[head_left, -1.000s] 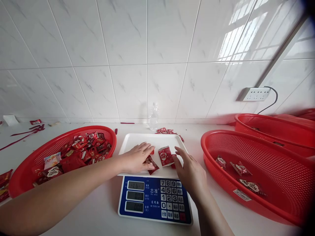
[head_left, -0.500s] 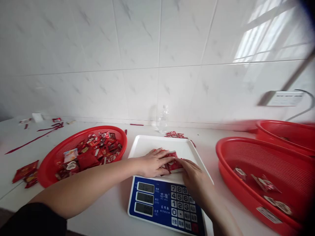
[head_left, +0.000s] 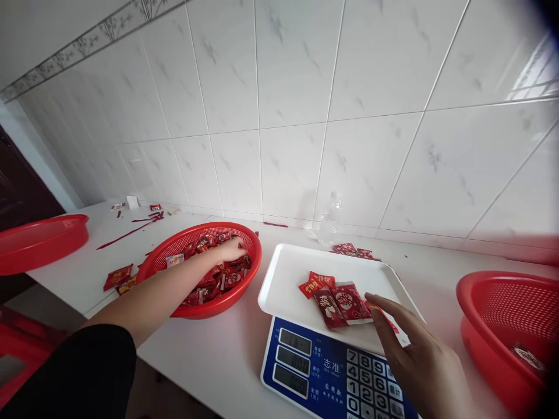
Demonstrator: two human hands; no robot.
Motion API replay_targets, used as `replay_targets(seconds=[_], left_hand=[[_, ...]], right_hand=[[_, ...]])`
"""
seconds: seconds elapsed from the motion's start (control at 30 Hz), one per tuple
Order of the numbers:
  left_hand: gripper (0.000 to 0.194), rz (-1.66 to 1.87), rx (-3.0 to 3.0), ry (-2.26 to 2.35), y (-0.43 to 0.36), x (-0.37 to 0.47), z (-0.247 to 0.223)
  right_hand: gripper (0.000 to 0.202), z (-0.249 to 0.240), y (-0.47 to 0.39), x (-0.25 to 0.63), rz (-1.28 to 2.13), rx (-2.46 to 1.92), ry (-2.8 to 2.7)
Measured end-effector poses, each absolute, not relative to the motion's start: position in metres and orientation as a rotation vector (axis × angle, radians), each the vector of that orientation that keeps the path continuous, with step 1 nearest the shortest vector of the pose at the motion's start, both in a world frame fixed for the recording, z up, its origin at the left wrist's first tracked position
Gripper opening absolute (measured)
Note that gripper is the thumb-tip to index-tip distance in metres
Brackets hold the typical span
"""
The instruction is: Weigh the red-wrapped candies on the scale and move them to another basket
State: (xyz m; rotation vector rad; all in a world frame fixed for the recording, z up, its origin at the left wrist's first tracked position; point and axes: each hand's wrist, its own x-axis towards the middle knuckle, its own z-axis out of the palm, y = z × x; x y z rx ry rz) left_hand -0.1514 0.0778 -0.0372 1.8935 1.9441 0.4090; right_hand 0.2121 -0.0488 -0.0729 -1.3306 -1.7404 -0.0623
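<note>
At your far left, 1 red basket [head_left: 48, 244] stood on the white table [head_left: 218, 361]. Nearer, a few loose packets [head_left: 117, 277] lay beside the filled basket [head_left: 151, 265], where a heap of red packets [head_left: 233, 278] sat. Your left hand [head_left: 231, 250] was over the rim and down at that heap, fingers curled; I could not tell whether they gripped anything. The step in hand looked like picking from the heap; the next move, I judged, called for parting 1 packet cleanly from its neighbours. On the white tray [head_left: 288, 267] of the scale [head_left: 318, 364], a packet cluster [head_left: 329, 308] lay overlapping. Your right hand [head_left: 425, 355] was at the tray's right side, thumb and index finger narrow around a red wrapper [head_left: 390, 322]; I could not tell whether you pinched it. Farther right stood another basket [head_left: 471, 291].
</note>
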Motion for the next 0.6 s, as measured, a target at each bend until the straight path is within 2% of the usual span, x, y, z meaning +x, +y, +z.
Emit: replay_targets(seconds=[0.13,0.3,0.43,0.6], left_hand=[[0.036,0.141,1.902,1.837,0.076,-0.166,-0.058],[0.034,-0.012,1.874,1.701,0.079,-0.168,-0.059],[0.04,0.006,1.759,1.608,0.077,-0.172,-0.051],[0.041,0.222,1.632,1.474,0.073,-0.179,-0.025]], right_hand=[[0.034,-0.075,-0.046,0.213,0.077,-1.375,-1.716],[0.038,-0.078,-0.044,0.215,0.161,-1.477,-1.694],[0.041,-0.077,-0.046,0.213,0.187,-1.481,-1.674],[0.039,-0.072,-0.049,0.211,0.189,-1.472,-1.645]])
